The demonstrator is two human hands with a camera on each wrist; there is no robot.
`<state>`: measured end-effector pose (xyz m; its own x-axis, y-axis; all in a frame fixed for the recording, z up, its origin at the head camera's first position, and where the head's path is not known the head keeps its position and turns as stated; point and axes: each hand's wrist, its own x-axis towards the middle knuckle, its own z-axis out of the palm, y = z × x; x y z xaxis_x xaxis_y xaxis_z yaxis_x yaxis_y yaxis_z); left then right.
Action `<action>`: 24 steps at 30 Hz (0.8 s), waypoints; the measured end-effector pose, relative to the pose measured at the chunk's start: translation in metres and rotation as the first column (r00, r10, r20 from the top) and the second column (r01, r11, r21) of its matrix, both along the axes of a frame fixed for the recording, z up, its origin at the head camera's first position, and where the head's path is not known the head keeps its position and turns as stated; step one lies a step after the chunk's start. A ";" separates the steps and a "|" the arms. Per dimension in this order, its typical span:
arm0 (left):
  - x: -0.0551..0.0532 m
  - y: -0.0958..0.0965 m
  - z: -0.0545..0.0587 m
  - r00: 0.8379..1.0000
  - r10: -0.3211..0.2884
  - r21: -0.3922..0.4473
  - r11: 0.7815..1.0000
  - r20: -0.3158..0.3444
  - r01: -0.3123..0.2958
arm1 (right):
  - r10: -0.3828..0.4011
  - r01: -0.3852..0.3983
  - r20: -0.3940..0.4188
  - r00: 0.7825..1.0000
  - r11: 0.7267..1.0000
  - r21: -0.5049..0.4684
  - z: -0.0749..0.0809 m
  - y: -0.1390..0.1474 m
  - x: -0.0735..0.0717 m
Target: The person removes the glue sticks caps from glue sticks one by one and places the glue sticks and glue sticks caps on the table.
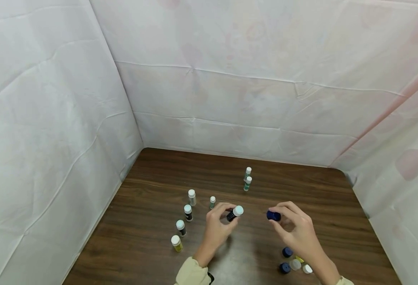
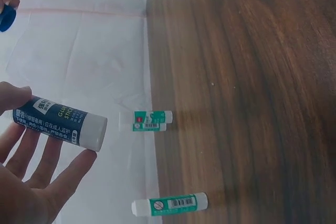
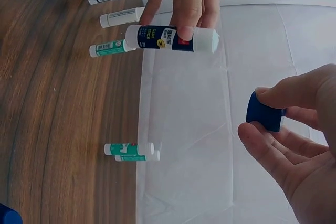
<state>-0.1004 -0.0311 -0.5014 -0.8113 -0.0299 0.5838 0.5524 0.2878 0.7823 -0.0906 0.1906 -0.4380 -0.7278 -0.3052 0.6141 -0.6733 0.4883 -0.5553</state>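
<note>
My left hand [image 1: 216, 225] grips a dark blue glue stick [image 2: 58, 121] round its labelled barrel, lifted over the table. In the right wrist view its exposed pale end points toward my right hand. Between thumb and fingers, my right hand [image 1: 299, 229] pinches a blue cap [image 3: 264, 113]. A gap separates cap and glue stick. Just behind my left hand stands a small green glue stick [image 1: 212, 202]. To its left, other glue sticks stand in a row: a whitish one [image 1: 192, 198], two dark-labelled ones [image 1: 188, 213] and a yellow one [image 1: 177, 244].
Two small green glue sticks [image 1: 247, 184] stand close together farther back on the brown wooden table [image 1: 180, 166]. Near my right forearm lie two dark blue caps [image 1: 285, 268], a translucent cap [image 1: 295, 264], a yellow piece [image 1: 299, 259] and a white cap [image 1: 307, 269]. White sheeting [image 1: 230, 99] surrounds the table.
</note>
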 end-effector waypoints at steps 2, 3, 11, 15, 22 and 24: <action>0.002 -0.002 0.003 1.000 0.016 0.013 1.000 0.017 -0.016 | -0.003 0.003 0.000 1.000 1.000 0.005 0.000 0.002 0.000; 0.002 -0.003 0.002 0.999 0.026 0.016 1.000 0.030 -0.027 | -0.005 0.005 -0.001 1.000 1.000 0.007 0.000 0.003 0.001; -0.005 -0.013 -0.020 0.991 0.080 0.032 0.996 0.108 -0.084 | -0.039 0.039 -0.007 0.999 0.999 0.017 -0.003 0.013 0.002; -0.006 -0.019 -0.026 0.990 0.087 0.061 0.994 0.114 -0.094 | -0.041 0.041 0.000 0.999 0.999 0.019 -0.004 0.018 0.002; -0.009 -0.027 -0.036 0.968 0.144 0.081 0.983 0.204 -0.163 | -0.049 0.050 -0.003 0.999 0.998 0.027 -0.003 0.021 0.003; -0.009 -0.030 -0.038 0.962 0.156 0.080 0.981 0.223 -0.177 | -0.060 0.059 0.011 0.998 0.997 0.042 -0.002 0.023 0.004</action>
